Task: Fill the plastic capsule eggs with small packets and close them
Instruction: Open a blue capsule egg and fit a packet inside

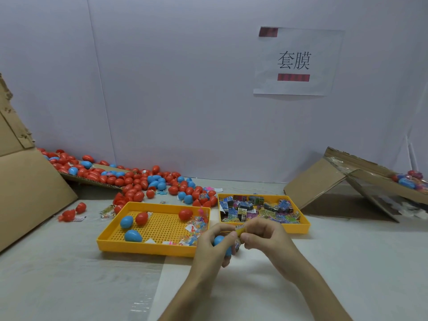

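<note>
While left hand point(209, 243) grips blue egg point(219, 240), right hand point(264, 235) pinches packet point(239, 228).

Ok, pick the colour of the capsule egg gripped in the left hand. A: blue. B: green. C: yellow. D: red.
A: a blue egg shows between the curled fingers of the left hand, while the right hand pinches a small packet beside it.
</note>
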Action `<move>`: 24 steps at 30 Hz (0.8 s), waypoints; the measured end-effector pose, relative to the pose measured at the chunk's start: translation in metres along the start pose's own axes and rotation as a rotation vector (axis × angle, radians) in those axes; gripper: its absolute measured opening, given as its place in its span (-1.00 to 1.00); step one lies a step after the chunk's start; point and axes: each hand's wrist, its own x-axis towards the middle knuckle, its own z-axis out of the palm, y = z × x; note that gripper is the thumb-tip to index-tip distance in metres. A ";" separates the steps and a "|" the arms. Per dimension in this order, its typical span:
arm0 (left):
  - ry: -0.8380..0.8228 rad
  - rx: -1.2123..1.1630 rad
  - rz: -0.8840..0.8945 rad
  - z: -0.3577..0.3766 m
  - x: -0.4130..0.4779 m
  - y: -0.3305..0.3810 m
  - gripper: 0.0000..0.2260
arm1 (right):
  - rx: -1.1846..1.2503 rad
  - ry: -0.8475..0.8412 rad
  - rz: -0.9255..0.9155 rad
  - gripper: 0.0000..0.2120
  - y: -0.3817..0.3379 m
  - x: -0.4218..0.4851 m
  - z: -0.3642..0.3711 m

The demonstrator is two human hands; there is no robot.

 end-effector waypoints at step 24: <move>0.092 0.104 0.054 0.001 0.000 0.003 -0.75 | 0.023 0.012 0.021 -0.83 -0.003 0.000 -0.001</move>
